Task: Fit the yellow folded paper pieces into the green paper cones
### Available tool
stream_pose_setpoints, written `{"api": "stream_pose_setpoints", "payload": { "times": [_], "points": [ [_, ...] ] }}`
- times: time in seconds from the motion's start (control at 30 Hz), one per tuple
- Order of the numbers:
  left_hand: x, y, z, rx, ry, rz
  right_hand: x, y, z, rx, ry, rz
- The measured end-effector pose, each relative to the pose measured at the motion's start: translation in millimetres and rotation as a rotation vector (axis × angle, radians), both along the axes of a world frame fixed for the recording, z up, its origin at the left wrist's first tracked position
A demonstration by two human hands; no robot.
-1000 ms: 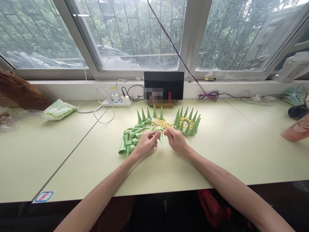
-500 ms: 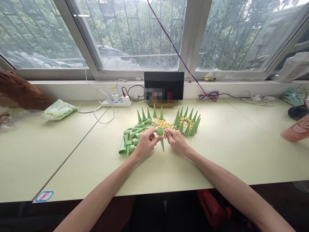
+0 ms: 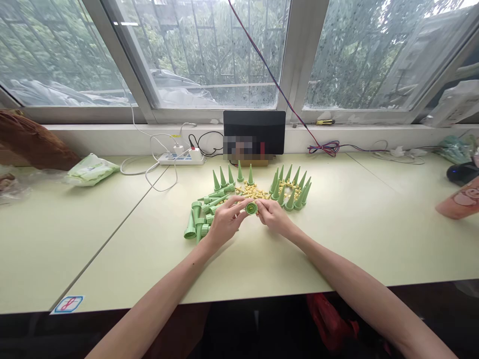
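My left hand (image 3: 226, 222) grips a green plastic spike (image 3: 251, 208) between thumb and fingers. Its round open end faces me, and inside the ring something small and yellowish shows. Right beside the rim, the fingers of my right hand (image 3: 274, 215) are pinched together; what they hold, if anything, is too small and hidden to name. Behind both hands lies a pile of small yellow pegs (image 3: 251, 191). Several green spikes (image 3: 196, 212) lie heaped to the left of my left hand. More spikes (image 3: 289, 201) stand point-up in a ring at the right, around other yellow pegs.
A short row of upright spikes (image 3: 222, 175) stands behind the heap. Farther back are a black screen (image 3: 254, 130), a white power strip (image 3: 181, 158) with cables and a green-white packet (image 3: 93, 169). An orange cup-like object (image 3: 458, 199) sits at far right.
The spike in my left hand has tipped: its point hung down before, and now its open end faces me. My right hand has stayed nearly in place beside it.
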State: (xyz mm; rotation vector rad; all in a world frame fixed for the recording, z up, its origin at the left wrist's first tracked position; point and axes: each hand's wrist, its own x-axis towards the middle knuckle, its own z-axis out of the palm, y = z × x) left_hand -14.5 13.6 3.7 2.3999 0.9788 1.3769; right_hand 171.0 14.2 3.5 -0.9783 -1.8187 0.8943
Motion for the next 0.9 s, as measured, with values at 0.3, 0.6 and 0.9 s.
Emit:
{"api": "stream_pose_setpoints", "payload": {
  "times": [0.3, 0.6, 0.9],
  "points": [
    [7, -2, 11.1, -0.5, -0.269, 0.028, 3, 3, -5.5, 0.063, 0.048, -0.244],
    [2, -1, 12.6, -0.85, -0.259, -0.208, -1, 0, -9.8, 0.29, -0.064, -0.143],
    [0, -3, 11.0, -0.682, -0.153, -0.128, 0, 0, -9.1, 0.211, -0.092, -0.16]
  ]
}}
